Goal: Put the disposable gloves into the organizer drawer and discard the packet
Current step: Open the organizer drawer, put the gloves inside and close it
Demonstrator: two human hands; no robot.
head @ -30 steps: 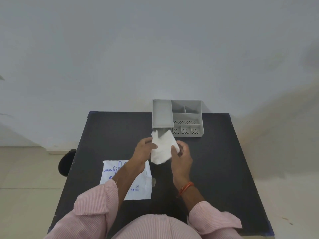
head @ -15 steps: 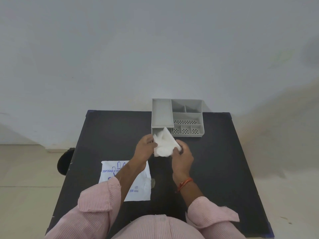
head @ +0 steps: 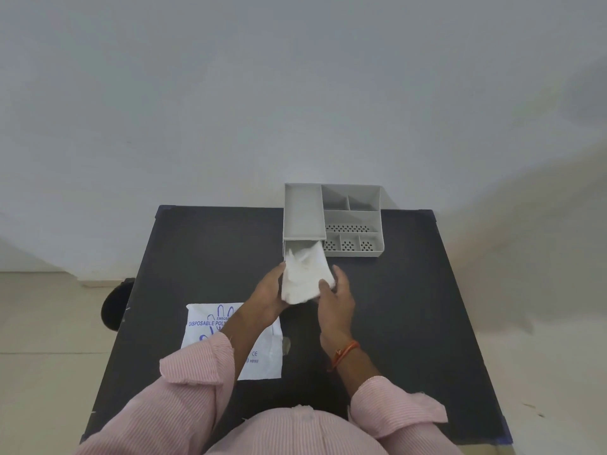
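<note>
A wad of white translucent disposable gloves (head: 303, 277) is held between both hands, its far end lying in the pulled-out drawer (head: 286, 250) of the grey organizer (head: 351, 218). My left hand (head: 267, 292) grips the wad's left side and my right hand (head: 335, 295) pinches its right side. The drawer's inside is mostly hidden by the gloves. The white packet (head: 210, 326) with blue print lies flat on the black table (head: 410, 307) under my left forearm.
The organizer stands at the table's far edge against a pale wall, with several small perforated compartments (head: 349, 245) on its right. A dark round object (head: 116, 303) sits on the floor left of the table.
Both hands have pushed the wad of gloves forward, from just in front of the organizer into the drawer's opening. The packet has stayed put.
</note>
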